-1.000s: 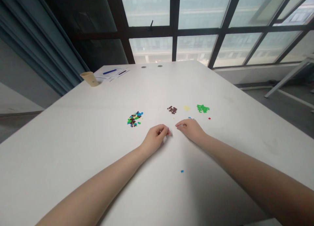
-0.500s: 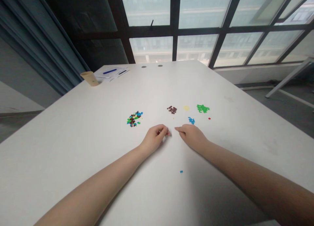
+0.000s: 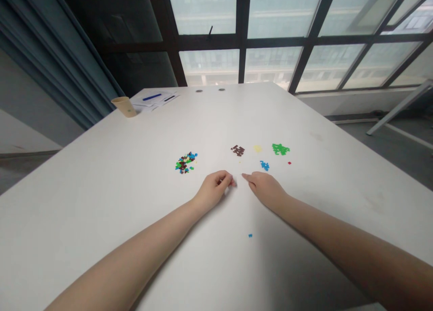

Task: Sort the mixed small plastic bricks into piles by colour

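Note:
My left hand (image 3: 214,190) rests on the white table (image 3: 101,189) with its fingers curled in a pinch on a tiny red piece at the fingertips. My right hand (image 3: 265,188) lies just to its right, fingers drawn together and pointing left; what it holds, if anything, is too small to see. Ahead of the left hand lies a mixed pile of small coloured pieces (image 3: 185,162). Beyond the right hand sit sorted groups: brown pieces (image 3: 238,150), yellow pieces (image 3: 257,148), green pieces (image 3: 280,149), blue pieces (image 3: 264,165) and a single red piece (image 3: 289,163).
A lone blue piece (image 3: 250,235) lies on the table between my forearms. A paper cup (image 3: 124,107) and papers with pens (image 3: 154,99) stand at the far left corner. Large windows and a dark curtain are behind the table.
My right hand has drawn back slightly toward me, uncovering the blue pieces beyond it. The left hand has stayed in its pinch.

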`<state>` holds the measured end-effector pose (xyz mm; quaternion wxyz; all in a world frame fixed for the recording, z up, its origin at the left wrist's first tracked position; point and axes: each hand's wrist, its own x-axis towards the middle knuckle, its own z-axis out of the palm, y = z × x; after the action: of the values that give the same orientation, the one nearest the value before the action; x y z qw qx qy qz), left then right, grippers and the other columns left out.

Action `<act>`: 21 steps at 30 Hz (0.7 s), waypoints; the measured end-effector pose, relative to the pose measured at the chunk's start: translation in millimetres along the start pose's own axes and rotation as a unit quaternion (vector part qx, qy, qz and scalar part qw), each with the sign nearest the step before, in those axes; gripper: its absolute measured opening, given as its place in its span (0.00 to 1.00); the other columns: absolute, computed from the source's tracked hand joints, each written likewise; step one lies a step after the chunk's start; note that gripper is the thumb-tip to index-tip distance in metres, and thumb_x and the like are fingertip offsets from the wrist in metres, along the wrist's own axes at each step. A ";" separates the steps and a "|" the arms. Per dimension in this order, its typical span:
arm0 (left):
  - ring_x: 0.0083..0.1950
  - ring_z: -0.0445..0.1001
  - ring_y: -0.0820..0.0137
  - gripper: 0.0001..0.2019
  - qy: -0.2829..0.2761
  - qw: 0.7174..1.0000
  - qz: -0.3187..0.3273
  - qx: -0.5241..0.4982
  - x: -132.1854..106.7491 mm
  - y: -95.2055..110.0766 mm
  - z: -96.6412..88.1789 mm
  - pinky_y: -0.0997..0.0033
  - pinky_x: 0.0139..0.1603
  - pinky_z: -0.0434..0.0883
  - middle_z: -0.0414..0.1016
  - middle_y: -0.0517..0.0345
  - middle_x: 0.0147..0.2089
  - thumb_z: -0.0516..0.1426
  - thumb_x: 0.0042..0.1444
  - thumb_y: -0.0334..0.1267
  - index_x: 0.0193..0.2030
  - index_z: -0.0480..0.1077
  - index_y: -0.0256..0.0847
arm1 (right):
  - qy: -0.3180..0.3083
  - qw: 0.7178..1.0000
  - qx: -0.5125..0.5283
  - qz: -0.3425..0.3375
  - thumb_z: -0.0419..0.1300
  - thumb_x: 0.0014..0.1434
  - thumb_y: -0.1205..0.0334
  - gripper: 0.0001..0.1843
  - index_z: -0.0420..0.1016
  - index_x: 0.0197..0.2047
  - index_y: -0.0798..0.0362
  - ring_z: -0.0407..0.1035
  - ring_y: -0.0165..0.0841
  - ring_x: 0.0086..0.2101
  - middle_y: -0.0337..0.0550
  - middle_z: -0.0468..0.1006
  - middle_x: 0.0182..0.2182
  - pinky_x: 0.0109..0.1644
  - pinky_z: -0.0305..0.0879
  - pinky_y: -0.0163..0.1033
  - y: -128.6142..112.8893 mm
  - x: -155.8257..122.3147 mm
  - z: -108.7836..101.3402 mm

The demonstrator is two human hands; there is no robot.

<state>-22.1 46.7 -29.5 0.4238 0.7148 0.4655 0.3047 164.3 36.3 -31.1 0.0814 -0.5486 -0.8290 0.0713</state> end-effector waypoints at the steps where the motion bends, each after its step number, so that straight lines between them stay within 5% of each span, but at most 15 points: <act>1: 0.30 0.68 0.72 0.17 0.000 1.000 -0.001 0.001 0.0 0.3 -0.2 0.73 0.34 0.62 0.73 0.57 0.29 0.46 0.57 0.44 0.29 0.69 0.36 | 0.001 1.000 0.000 0.000 0.45 0.60 0.68 0.18 0.70 0.49 0.52 0.65 0.31 0.30 0.44 0.73 0.28 0.32 0.54 0.34 0.2 0.1 0.5; 8: 0.26 0.64 0.74 0.17 -0.005 1.000 -0.001 0.008 -0.1 -0.1 -0.3 0.75 0.29 0.60 0.69 0.59 0.26 0.45 0.58 0.45 0.29 0.67 0.37 | 0.027 0.998 0.050 0.002 0.49 0.58 0.65 0.15 0.73 0.45 0.52 0.65 0.30 0.30 0.42 0.73 0.29 0.34 0.55 0.33 -5.1 -8.8 -19.6; 13: 0.22 0.57 0.76 0.16 -0.060 0.992 0.046 0.099 -3.0 6.9 -2.2 0.76 0.25 0.55 0.60 0.64 0.19 0.44 0.58 0.42 0.24 0.63 0.38 | -0.157 0.946 0.196 -0.206 0.62 0.48 0.58 0.06 0.76 0.31 0.49 0.64 0.27 0.26 0.35 0.71 0.25 0.31 0.57 0.31 -12.5 -30.0 -44.3; 17: 0.26 0.60 0.74 0.09 -0.134 0.961 0.151 0.190 -6.2 12.1 -4.0 0.75 0.29 0.57 0.63 0.61 0.23 0.48 0.54 0.35 0.26 0.66 0.39 | -0.180 0.935 0.194 -0.235 0.65 0.44 0.57 0.10 0.76 0.32 0.48 0.65 0.29 0.28 0.35 0.71 0.26 0.32 0.57 0.32 -13.7 -39.6 -36.3; 21: 0.29 0.62 0.73 0.07 -0.154 0.942 0.194 0.226 -6.3 11.5 -3.9 0.75 0.31 0.59 0.66 0.59 0.25 0.49 0.53 0.32 0.29 0.67 0.39 | -0.168 0.923 0.217 -0.269 0.60 0.52 0.59 0.04 0.76 0.31 0.47 0.65 0.27 0.30 0.35 0.71 0.25 0.35 0.57 0.32 -9.9 -41.9 -23.6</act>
<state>-23.0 39.7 -17.8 0.2504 0.9064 0.3035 0.1538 176.6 -5.4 -8.3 0.0745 -0.2539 -0.9111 0.3159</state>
